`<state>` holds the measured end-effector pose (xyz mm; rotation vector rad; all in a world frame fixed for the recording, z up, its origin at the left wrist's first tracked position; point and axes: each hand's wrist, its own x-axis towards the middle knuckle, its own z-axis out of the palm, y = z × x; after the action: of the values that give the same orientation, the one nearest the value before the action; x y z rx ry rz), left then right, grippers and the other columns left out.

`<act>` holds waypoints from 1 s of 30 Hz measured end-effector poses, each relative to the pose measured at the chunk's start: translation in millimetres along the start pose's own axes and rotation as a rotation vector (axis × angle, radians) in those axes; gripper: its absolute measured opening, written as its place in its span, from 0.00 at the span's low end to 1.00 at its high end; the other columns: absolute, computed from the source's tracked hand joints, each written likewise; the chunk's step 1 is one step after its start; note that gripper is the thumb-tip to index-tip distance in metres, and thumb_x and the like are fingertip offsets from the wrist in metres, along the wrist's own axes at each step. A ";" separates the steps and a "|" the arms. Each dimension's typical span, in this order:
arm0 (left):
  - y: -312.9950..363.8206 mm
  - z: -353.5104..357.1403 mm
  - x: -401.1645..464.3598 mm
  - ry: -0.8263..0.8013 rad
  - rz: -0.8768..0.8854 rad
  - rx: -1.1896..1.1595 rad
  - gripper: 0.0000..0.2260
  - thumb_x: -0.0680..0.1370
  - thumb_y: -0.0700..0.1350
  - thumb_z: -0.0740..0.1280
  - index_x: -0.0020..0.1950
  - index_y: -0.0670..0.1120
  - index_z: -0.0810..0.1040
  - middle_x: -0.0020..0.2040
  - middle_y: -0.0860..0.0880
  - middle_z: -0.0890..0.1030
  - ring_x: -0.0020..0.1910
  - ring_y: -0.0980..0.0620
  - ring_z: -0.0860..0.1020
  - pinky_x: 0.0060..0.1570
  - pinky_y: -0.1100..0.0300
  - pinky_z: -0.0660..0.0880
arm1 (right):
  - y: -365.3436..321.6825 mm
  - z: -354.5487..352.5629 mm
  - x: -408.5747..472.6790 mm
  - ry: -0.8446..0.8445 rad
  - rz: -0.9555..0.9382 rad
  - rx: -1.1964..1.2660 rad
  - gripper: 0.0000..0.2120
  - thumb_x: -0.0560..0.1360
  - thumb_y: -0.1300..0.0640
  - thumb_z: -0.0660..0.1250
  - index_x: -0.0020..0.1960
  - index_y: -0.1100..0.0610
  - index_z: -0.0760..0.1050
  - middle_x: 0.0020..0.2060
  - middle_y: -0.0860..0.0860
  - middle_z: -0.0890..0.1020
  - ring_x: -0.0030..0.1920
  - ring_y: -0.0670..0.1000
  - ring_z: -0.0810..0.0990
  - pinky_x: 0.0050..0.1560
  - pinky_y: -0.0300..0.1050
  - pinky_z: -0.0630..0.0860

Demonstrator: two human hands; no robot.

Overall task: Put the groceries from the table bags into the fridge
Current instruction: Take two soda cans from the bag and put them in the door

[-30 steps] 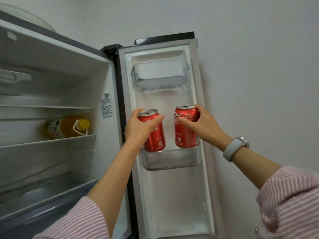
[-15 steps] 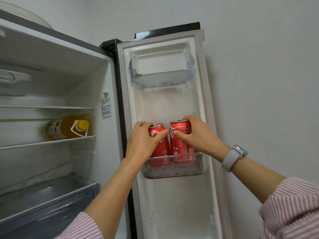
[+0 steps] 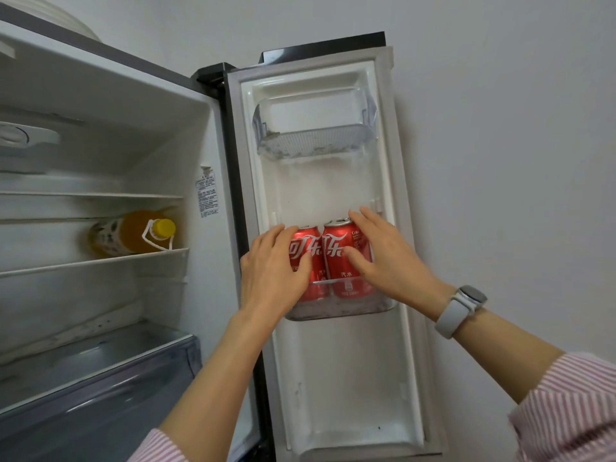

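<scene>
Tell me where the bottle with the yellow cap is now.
In the head view, the bottle with the yellow cap lies on its side on a shelf inside the open fridge, left of the door bin holding two red cola cans.

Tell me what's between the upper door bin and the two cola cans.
Nothing: in the head view, only bare white door liner lies between the upper door bin and the cola cans.

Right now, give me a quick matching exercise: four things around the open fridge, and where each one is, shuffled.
Things:
1. cola cans
2. juice bottle
3. upper door bin
4. watch

Places:
A. lying on an inner fridge shelf
B. on the right wrist
C. standing in the lower door bin
D. near the top of the door

Pairs: 1-C, 2-A, 3-D, 4-B
</scene>
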<state>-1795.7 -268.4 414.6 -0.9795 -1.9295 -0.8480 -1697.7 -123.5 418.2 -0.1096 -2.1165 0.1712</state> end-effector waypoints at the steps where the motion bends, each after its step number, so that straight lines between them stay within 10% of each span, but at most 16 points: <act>1: 0.6 -2.3 -7.7 0.034 0.006 -0.009 0.21 0.77 0.51 0.62 0.69 0.49 0.66 0.70 0.49 0.68 0.69 0.50 0.63 0.67 0.49 0.61 | -3.7 0.5 -6.2 0.040 0.003 0.009 0.27 0.77 0.52 0.60 0.73 0.56 0.56 0.73 0.54 0.59 0.73 0.52 0.56 0.70 0.41 0.52; 12: -1.0 -10.0 -127.4 0.001 -0.108 -0.048 0.25 0.74 0.51 0.58 0.70 0.46 0.66 0.70 0.45 0.67 0.69 0.45 0.64 0.67 0.48 0.61 | -29.2 3.4 -88.1 0.168 0.078 0.000 0.29 0.74 0.54 0.55 0.74 0.57 0.54 0.74 0.59 0.56 0.73 0.58 0.55 0.72 0.59 0.55; 16: 6.1 -26.5 -166.7 -0.054 -0.151 0.017 0.24 0.74 0.50 0.58 0.69 0.45 0.67 0.70 0.44 0.68 0.68 0.45 0.65 0.66 0.48 0.61 | -40.4 9.9 -126.3 0.141 -0.073 0.081 0.23 0.74 0.56 0.55 0.67 0.61 0.66 0.66 0.60 0.69 0.68 0.55 0.64 0.68 0.56 0.64; 30: 78.4 -161.6 -542.4 -0.241 -1.019 0.502 0.18 0.75 0.45 0.65 0.64 0.45 0.73 0.63 0.44 0.75 0.63 0.43 0.72 0.61 0.49 0.66 | -164.1 56.4 -449.9 -0.978 -0.085 0.712 0.17 0.78 0.62 0.58 0.66 0.60 0.68 0.63 0.57 0.74 0.64 0.57 0.70 0.64 0.43 0.63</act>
<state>-1463.9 -538.4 35.8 0.2817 -2.6840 -0.6983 -1512.0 -355.8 38.6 0.5988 -2.8472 1.0874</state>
